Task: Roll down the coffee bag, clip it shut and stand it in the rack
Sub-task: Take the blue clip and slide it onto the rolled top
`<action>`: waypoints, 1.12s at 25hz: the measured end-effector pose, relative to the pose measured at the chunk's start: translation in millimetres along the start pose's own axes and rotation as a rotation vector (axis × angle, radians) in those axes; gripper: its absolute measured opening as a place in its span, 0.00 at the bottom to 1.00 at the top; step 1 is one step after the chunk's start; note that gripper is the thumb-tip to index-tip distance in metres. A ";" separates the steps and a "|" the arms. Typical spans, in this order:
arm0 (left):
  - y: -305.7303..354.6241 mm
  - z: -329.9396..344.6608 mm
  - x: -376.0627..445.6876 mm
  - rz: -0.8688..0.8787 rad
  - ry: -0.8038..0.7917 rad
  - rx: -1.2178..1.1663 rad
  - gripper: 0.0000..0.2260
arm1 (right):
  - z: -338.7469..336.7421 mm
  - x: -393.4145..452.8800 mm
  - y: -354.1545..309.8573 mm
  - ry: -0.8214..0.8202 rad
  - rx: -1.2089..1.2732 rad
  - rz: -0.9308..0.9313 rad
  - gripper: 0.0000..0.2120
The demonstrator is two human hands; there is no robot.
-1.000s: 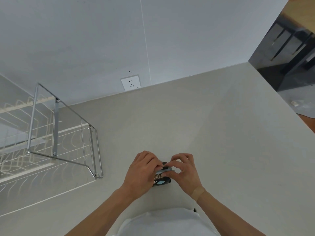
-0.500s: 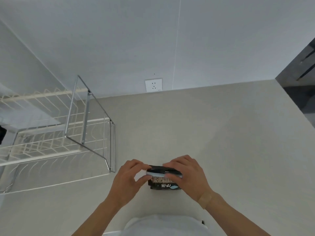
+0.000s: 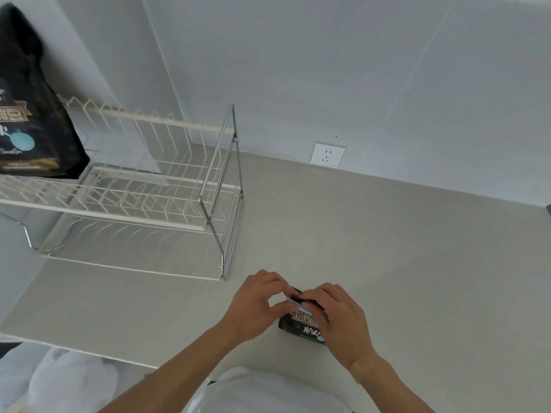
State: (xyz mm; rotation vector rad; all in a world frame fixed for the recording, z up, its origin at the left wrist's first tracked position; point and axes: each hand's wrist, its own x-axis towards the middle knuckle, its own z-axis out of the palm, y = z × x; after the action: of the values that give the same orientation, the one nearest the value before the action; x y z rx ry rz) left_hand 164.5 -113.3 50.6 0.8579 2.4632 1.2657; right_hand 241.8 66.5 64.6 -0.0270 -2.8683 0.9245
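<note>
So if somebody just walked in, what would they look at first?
Probably the two hands, the left hand and the right hand, pinching the top of a small black coffee bag on the counter. Next, the wire rack at the left, with a big black bag standing on it.

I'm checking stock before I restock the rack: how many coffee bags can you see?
2. One small coffee bag sits on the counter between the left hand and right hand. A larger coffee bag stands on the rack at the far left. Others may lie outside the frame.
</note>
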 end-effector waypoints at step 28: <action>-29.7 2.2 -5.9 -0.243 -0.049 -0.149 0.08 | 4.1 -0.5 13.3 -0.082 -0.071 0.095 0.05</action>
State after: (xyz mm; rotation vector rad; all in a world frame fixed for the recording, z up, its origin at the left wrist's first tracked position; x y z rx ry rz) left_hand 158.7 -128.8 25.2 0.5271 2.3160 1.3027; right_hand 241.5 74.9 53.5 -0.1362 -2.9979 0.8592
